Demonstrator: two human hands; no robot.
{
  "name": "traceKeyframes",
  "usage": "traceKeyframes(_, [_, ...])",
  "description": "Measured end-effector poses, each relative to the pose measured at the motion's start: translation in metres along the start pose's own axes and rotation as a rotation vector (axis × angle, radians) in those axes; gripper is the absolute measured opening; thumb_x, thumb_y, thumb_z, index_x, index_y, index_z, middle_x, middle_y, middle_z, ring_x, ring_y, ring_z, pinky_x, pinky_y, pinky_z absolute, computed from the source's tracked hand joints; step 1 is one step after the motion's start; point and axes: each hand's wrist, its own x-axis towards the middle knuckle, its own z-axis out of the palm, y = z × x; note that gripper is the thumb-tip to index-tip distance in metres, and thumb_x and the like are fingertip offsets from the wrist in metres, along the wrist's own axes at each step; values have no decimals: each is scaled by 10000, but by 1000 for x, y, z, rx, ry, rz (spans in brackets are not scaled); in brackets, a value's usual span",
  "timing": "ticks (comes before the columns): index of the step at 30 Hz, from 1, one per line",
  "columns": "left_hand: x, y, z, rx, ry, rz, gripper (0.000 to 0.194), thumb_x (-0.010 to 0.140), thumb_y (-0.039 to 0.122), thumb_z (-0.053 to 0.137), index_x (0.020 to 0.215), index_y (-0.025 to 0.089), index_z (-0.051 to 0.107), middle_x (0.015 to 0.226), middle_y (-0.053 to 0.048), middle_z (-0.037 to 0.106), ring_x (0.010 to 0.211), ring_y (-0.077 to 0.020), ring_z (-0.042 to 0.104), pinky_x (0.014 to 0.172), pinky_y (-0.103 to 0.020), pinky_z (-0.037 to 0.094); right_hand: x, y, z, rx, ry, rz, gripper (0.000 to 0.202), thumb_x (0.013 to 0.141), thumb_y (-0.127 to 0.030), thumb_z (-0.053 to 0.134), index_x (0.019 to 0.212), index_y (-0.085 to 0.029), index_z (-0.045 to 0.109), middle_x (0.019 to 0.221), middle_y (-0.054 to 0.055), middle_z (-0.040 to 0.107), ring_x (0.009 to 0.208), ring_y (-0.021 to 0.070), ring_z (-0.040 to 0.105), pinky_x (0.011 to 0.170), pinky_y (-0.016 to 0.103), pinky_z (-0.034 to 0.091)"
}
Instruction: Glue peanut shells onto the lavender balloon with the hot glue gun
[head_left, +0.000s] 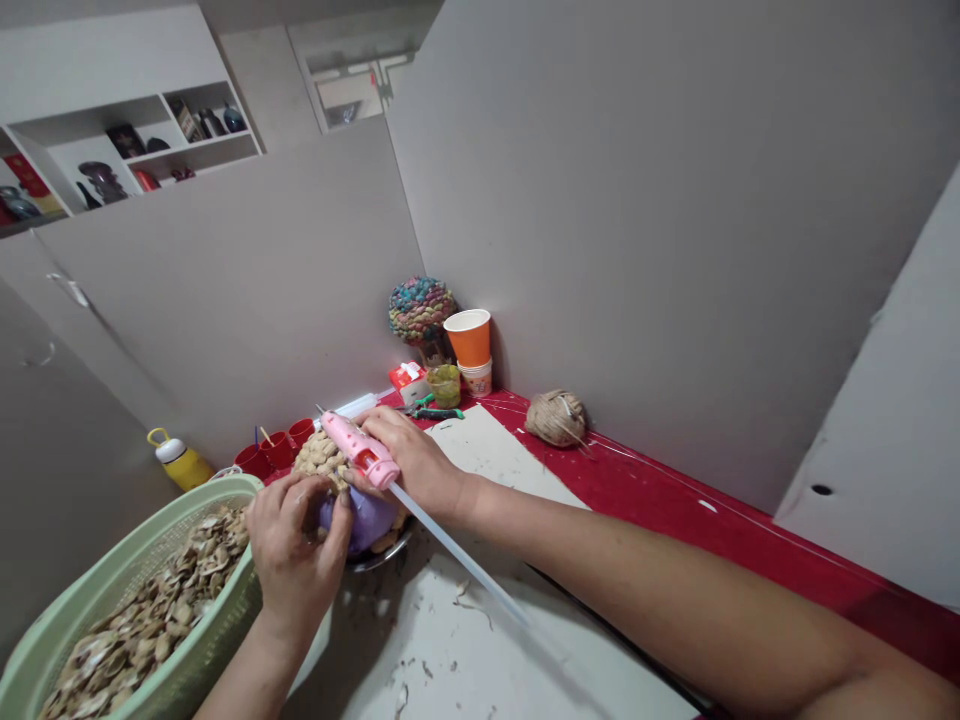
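Note:
A pink hot glue gun (361, 450) is in my right hand (412, 455), its nozzle up and to the left over the ball and a clear glue stick (457, 550) sticking out of its back. Beneath it is a purple ball (366, 518), its far side covered with tan nut shells (319, 455). The ball rests on a metal bowl (381, 556), mostly hidden. My left hand (300, 530) is at the ball's left side, thumb and fingers curled together against it; what they pinch is hidden. Beside it is a green basket (251, 590) full of shells (161, 610).
Red cups (279, 450) and a yellow bottle (186, 465) stand behind the basket. Farther back are a braided multicolored tree (420, 308), an orange paper cup (469, 340) and green-handled pliers (439, 412). A twine ball (556, 417) lies by the grey partition (637, 250).

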Motion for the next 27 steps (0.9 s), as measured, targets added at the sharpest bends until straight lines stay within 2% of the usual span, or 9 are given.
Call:
traceKeyframes(10, [-4,-3,-3,-10,4,35,160,835,210,644,989,211,599,946,-80,623,892,-262,586,815,-418,421,0,0,-1,2,2,-12,292,769,-290,784,905,-182,549,1053,78,588,979,229,550,864,365,460])
traceKeyframes(16, [-7,-3,-3,-64,55,21,203,850,183,609,1051,213,608,1001,-94,621,947,-268,579,873,-441,431,1,2,-1,24,13,-5,288,783,-368,770,887,-208,555,1032,58,587,966,226,552,848,366,455])
traceKeyframes(22, [-10,-6,-4,-160,135,-121,301,914,209,518,1211,216,564,1155,-116,614,1141,-283,541,1020,-495,379,0,0,-2,50,31,-11,270,802,-349,753,864,-197,538,1005,64,594,941,220,560,853,359,462])
traceKeyframes(27, [-6,-6,-2,-228,194,-302,393,973,324,400,1344,229,487,1370,-130,516,1307,-290,455,1084,-506,354,1,-1,-4,52,55,-32,251,831,-378,705,855,-198,531,978,66,592,921,219,558,850,364,469])
